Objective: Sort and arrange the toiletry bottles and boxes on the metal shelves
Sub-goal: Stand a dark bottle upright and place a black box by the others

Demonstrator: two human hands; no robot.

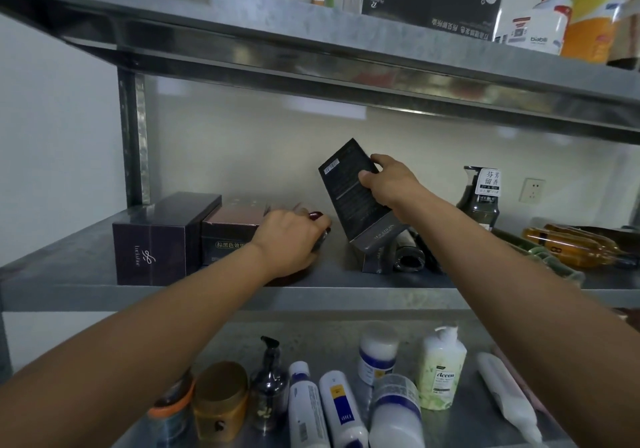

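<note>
Fingers (313, 221) of left hand (285, 243) curled over something dark, mostly hidden. Right of it, behind the tilted black box (353, 195), a lying dark bottle (408, 257) half covered. Top-shelf items cut off above.

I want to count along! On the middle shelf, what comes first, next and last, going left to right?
Dark purple box → pink-topped box → left hand → tilted black box held by the right hand → dark pump bottle → amber bottles lying down.

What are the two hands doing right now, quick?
Left hand: resting on the middle shelf, closed around a small dark item I cannot identify.
Right hand: closed on a tilted black box.
</note>
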